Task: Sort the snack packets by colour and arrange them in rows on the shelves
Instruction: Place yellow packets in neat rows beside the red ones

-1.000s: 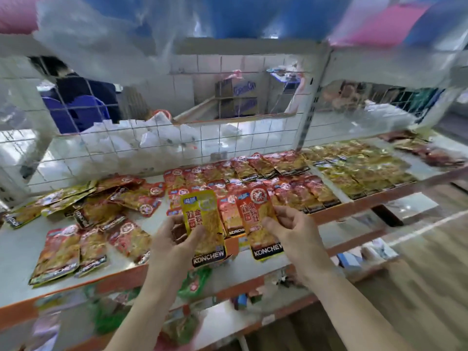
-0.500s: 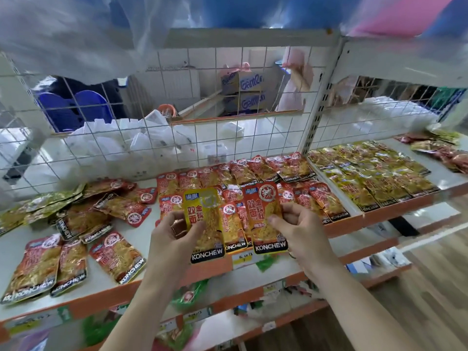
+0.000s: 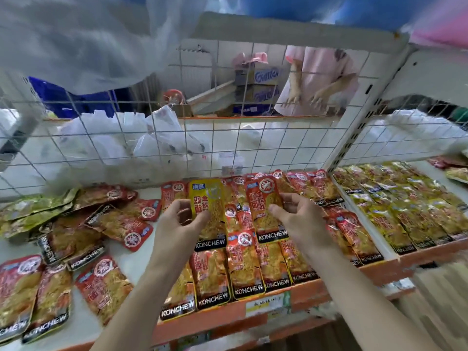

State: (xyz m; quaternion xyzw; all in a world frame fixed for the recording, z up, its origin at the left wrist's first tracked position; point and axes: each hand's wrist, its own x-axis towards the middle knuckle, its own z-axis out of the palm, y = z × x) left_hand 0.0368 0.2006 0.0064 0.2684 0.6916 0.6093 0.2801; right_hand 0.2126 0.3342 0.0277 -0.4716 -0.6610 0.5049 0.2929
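My left hand (image 3: 177, 224) pinches a yellow snack packet (image 3: 210, 198) upright above the shelf. My right hand (image 3: 298, 219) pinches a red snack packet (image 3: 266, 196) beside it. Below both hands lie neat rows of red packets (image 3: 248, 269) on the white shelf (image 3: 141, 254). A loose heap of red and green-gold packets (image 3: 76, 224) lies unsorted at the left. Rows of yellow packets (image 3: 405, 206) fill the shelf section to the right.
A white wire grid (image 3: 228, 153) backs the shelf, with white plastic bags (image 3: 157, 138) behind it. A person in pink (image 3: 319, 82) stands beyond the grid near stacked cartons (image 3: 260, 84). An upright post (image 3: 354, 122) divides the two shelf sections. The shelf has an orange front edge (image 3: 228, 317).
Both hands have lifted their packets up and farther over the shelf, above the red rows. The view has moved closer to the shelf and shifted right.
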